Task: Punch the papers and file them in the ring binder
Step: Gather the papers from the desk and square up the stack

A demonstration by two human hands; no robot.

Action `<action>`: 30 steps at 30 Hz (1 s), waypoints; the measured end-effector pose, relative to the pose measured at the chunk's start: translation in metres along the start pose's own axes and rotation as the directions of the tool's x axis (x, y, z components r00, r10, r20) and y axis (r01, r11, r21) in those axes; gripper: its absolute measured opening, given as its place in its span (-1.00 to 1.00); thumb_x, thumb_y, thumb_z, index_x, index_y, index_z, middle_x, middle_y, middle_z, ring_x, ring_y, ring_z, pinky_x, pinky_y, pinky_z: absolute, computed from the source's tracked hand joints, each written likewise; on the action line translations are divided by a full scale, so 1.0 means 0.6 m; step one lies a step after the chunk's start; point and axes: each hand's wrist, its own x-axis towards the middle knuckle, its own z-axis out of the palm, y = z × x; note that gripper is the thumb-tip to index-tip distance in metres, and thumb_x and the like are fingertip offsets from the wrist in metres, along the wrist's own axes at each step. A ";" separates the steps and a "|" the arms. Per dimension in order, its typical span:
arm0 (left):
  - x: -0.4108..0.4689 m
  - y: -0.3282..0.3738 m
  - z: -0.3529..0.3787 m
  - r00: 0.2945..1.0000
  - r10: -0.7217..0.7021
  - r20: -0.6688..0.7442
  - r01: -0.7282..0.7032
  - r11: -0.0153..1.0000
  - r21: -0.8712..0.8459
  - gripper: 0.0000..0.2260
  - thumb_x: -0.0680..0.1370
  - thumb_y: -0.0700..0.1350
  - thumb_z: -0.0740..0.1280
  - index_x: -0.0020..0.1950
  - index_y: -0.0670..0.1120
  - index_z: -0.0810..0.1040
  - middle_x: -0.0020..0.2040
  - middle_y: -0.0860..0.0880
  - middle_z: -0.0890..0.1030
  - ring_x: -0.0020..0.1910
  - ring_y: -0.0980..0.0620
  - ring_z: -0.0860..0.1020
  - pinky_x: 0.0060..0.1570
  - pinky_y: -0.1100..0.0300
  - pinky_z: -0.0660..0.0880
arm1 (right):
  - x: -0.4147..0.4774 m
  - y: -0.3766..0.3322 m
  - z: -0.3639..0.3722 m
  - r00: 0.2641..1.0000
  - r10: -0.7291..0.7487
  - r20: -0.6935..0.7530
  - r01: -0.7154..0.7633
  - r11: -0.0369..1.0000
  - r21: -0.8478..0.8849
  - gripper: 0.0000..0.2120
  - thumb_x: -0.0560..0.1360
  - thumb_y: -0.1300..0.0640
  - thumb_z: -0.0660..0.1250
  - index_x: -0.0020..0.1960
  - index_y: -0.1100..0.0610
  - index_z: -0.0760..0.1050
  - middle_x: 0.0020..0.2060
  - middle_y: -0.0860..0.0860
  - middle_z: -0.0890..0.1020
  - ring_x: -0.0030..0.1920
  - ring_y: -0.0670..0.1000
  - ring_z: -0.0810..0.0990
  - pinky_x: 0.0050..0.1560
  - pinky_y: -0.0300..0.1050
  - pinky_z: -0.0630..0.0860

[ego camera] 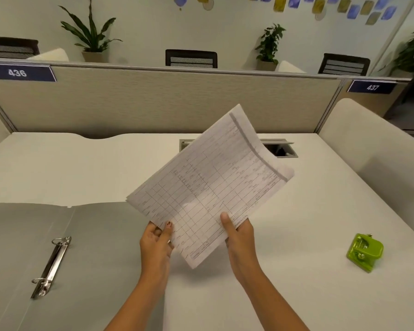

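Note:
A thin stack of printed papers [210,185] with table lines hangs tilted above the middle of the desk. My left hand [157,242] pinches its lower left edge and my right hand [237,235] grips its lower right edge, thumb on top. An open grey ring binder [93,235] lies flat at the left, its two metal rings [50,266] closed and bare. A green hole punch [365,252] sits on the desk at the right, apart from both hands.
The white desk [296,271] ends at a beige partition [153,101] at the back. A cable hatch [280,149] stands open behind the papers. A cream side panel [378,144] rises at the right. Chairs and potted plants are beyond the partition.

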 end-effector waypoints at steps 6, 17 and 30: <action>0.032 0.045 -0.029 0.998 0.004 0.058 -0.002 1.000 -0.029 -0.76 0.57 -0.20 0.24 0.23 -0.08 0.51 0.14 -0.07 0.61 0.05 0.01 0.61 -0.12 0.18 0.63 | 0.015 -0.035 -0.043 0.998 -0.060 -0.007 0.057 0.970 -0.235 -0.73 0.52 0.11 0.31 0.22 0.03 0.47 0.11 -0.08 0.62 0.12 -0.08 0.60 0.00 -0.25 0.59; 0.041 0.071 0.015 0.912 0.159 0.377 -0.379 0.677 0.631 -0.74 0.52 -0.05 0.33 0.20 0.08 0.52 0.04 0.19 0.64 0.01 0.16 0.62 0.00 0.22 0.60 | 0.023 -0.075 -0.076 0.983 -0.184 -0.006 0.161 0.878 -0.450 -0.82 0.57 0.18 0.22 0.16 0.12 0.47 -0.01 -0.06 0.61 0.03 -0.01 0.59 -0.11 -0.35 0.58; 0.006 0.056 0.035 0.886 0.358 0.295 -0.462 0.742 0.486 -0.82 0.55 -0.06 0.24 0.13 0.08 0.52 0.06 0.13 0.64 0.08 0.20 0.58 -0.02 0.33 0.58 | -0.009 -0.067 -0.069 0.970 -0.200 -0.139 0.133 0.913 -0.387 -0.79 0.56 0.19 0.23 0.18 0.02 0.41 0.04 -0.11 0.57 0.03 -0.07 0.56 0.09 -0.17 0.53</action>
